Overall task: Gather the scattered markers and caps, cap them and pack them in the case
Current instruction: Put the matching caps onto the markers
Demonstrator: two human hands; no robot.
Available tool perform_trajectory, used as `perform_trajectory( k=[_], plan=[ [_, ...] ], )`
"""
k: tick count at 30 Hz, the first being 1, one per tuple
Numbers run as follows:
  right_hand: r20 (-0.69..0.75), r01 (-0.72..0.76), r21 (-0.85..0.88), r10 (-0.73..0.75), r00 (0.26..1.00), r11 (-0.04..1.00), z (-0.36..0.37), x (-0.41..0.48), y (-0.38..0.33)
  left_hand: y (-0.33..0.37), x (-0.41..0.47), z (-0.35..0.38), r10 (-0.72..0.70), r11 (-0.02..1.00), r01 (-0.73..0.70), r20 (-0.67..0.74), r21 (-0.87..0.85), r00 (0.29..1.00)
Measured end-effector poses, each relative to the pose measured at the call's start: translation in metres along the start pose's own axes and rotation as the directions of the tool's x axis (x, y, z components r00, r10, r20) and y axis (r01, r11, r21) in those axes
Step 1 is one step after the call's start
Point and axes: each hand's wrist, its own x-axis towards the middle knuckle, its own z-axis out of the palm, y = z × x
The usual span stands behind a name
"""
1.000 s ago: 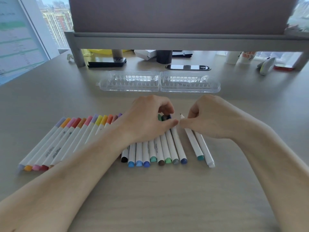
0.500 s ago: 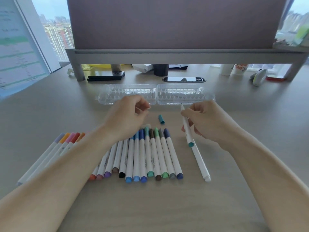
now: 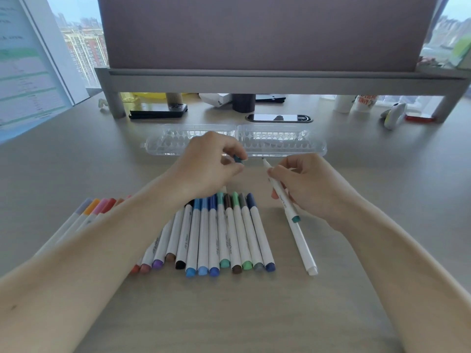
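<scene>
**Grey desk: teal cap and bare marker held just apart**

Pale grey desk (image 3: 382, 200) fills my feed, with a monitor riser (image 3: 254, 75) across the back. From my end, the left hand (image 3: 209, 169) is curled, pinching a teal cap (image 3: 238, 159) between thumb and fingertips. The right hand (image 3: 311, 184) is closed round an uncapped marker (image 3: 290, 211), its bare tip pointing up and left towards the cap. Cap and tip are near each other but not touching.

Just beyond both hands lies the clear case (image 3: 280, 141), open, with its two halves side by side. Under the left forearm I see a row of capped markers (image 3: 224, 233) lying side by side, caps towards the case. A white marker (image 3: 303, 245) lies alone to their right, below the right hand. More capped markers (image 3: 89, 212) show at the far left, partly hidden by the arm.
</scene>
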Motion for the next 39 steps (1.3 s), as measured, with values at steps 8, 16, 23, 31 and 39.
perform_trajectory(
  k=[8, 16, 23, 31, 39],
  plan=[
    [0.083, 0.147, -0.021, -0.145, 0.986, 0.989, 0.014, -0.010, -0.011, -0.008, -0.040, -0.017, -0.239, 0.795, 0.114, -0.134, -0.596, 0.962],
    [0.119, 0.233, 0.002, -0.232, 0.966, 0.972, 0.020, -0.011, -0.010, -0.012, -0.037, -0.011, -0.223, 0.761, 0.081, -0.143, -0.644, 0.964],
    [0.125, 0.275, -0.024, -0.270, 0.955, 0.961, 0.022, -0.010, -0.007, -0.011, -0.040, -0.008, -0.113, 0.843, 0.028, -0.127, -0.537, 0.985],
    [0.107, 0.301, -0.036, -0.296, 0.949, 0.953, 0.025, -0.005, -0.002, -0.005, -0.041, -0.003, -0.154, 0.757, 0.026, -0.140, -0.653, 0.978],
    [0.098, 0.332, -0.162, -0.320, 0.942, 0.929, 0.023, -0.009, -0.006, 0.001, -0.044, -0.004, -0.194, 0.665, 0.078, -0.071, -0.743, 0.978]
  ],
)
